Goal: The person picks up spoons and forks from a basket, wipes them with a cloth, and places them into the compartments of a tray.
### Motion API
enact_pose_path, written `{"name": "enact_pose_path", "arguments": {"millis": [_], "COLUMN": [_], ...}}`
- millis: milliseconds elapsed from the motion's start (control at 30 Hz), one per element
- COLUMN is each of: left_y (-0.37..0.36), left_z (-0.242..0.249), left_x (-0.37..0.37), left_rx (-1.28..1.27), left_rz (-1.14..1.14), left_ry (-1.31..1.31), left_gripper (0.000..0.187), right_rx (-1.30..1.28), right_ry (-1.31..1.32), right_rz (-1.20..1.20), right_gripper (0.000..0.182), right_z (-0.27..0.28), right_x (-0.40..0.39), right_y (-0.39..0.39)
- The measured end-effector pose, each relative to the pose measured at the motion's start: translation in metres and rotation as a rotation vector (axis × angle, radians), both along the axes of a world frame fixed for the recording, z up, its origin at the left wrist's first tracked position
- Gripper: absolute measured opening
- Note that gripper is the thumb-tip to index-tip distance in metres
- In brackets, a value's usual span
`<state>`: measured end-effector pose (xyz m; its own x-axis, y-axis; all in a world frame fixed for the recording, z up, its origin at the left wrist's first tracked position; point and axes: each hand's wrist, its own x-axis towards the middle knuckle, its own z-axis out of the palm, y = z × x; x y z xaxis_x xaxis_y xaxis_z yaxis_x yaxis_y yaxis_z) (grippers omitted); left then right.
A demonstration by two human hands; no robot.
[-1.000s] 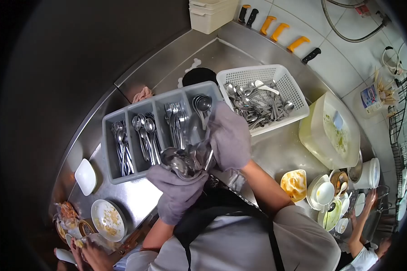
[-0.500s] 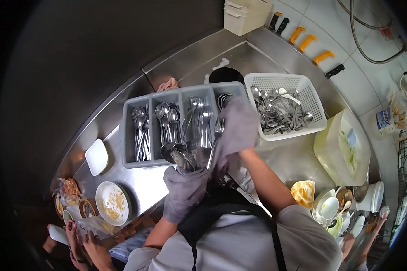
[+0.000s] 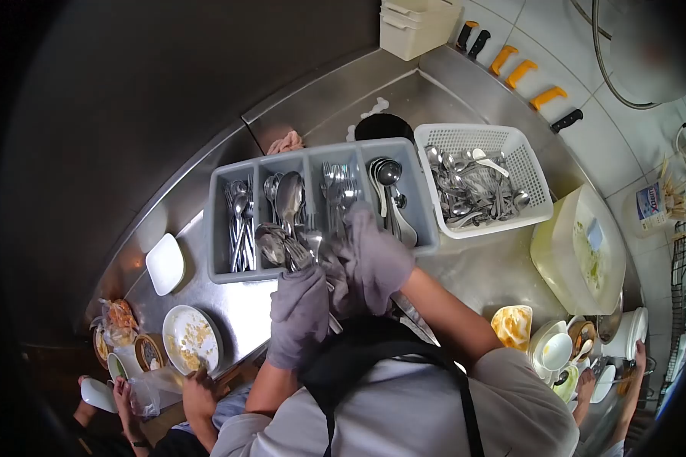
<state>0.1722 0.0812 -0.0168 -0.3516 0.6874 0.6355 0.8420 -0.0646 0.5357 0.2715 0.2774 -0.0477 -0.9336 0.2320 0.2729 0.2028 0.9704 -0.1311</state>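
My left hand [image 3: 299, 316], covered in grey fabric, is closed around a bunch of cutlery [image 3: 283, 247] with spoon bowls and fork heads pointing up and away. My right hand [image 3: 381, 263], also covered in grey, is beside it at the near edge of the grey cutlery tray [image 3: 425, 206]. A bunched grey cloth [image 3: 337, 283] hangs between both hands, gripped by the right; its fingers are partly blurred. Forks [image 3: 339, 183] lie in the tray compartment just beyond the right hand. Ladle-like spoons [image 3: 389, 174] fill the rightmost compartment, and other spoons [image 3: 240, 221] the leftmost.
A white perforated basket [image 3: 540, 199] of mixed cutlery stands right of the tray. Beyond it is a cloudy plastic tub [image 3: 560, 255]. A white dish [image 3: 165, 264] and a food-stained plate [image 3: 213, 343] sit left. Other people's hands [image 3: 200, 400] work at the lower left and lower right [image 3: 585, 387].
My right hand has drawn down and left from over the rightmost compartment, uncovering the ladle-like spoons. The fork that stood upright beside it no longer shows there. My left hand's bunch has shifted slightly left.
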Motion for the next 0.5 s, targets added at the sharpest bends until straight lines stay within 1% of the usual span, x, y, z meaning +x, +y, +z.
{"name": "enact_pose_path", "arguments": {"millis": [33,67,100,133,200,233,267,300,367,433,467,500], "left_y": [0.001,0.002,0.005,0.016,0.013,0.013,0.015,0.017,0.023,0.024,0.024,0.023], "left_z": [0.001,0.001,0.003,0.005,-0.014,-0.022,-0.012,-0.013,-0.012,0.000,0.005,-0.001], "left_x": [-0.003,-0.004,-0.003,0.001,0.005,0.005,0.010,0.011,0.010,0.011,0.011,0.010], "left_rx": [0.008,0.015,0.019,-0.011,-0.027,-0.030,-0.121,-0.066,0.044,-0.087,-0.154,-0.099], "left_rz": [-0.054,-0.108,-0.164,-0.254,-0.289,-0.304,-0.257,-0.260,-0.272,-0.256,-0.248,-0.257], "left_ry": [0.000,-0.005,-0.017,-0.119,-0.045,-0.001,-0.057,-0.024,0.045,0.044,0.044,0.051], "left_gripper": [0.024,0.024,0.023,0.023,0.024,0.025,0.028,0.028,0.028,0.028,0.028,0.027], "right_rx": [-0.069,-0.268,-0.521,-0.809,-1.311,-1.508,-1.589,-1.518,-1.293,-0.586,-0.228,-0.252], "right_ry": [0.072,0.149,0.241,0.328,0.542,0.667,0.759,0.862,0.680,0.193,-0.045,0.023], "right_rz": [-0.002,0.000,0.000,-0.012,-0.014,-0.010,-0.017,-0.138,-0.311,-0.451,-0.497,-0.422], "right_gripper": [0.088,0.078,0.068,0.059,0.041,0.032,0.025,0.025,0.024,0.025,0.025,0.026], "right_z": [-0.010,-0.007,-0.006,-0.008,-0.016,-0.021,-0.014,-0.008,0.007,0.057,0.068,0.065], "right_x": [0.004,0.007,0.006,0.006,0.011,0.012,0.015,0.020,0.022,0.009,0.006,0.006], "right_y": [-0.001,-0.003,-0.004,-0.005,0.001,0.010,0.021,0.023,0.012,-0.018,-0.024,-0.022]}}
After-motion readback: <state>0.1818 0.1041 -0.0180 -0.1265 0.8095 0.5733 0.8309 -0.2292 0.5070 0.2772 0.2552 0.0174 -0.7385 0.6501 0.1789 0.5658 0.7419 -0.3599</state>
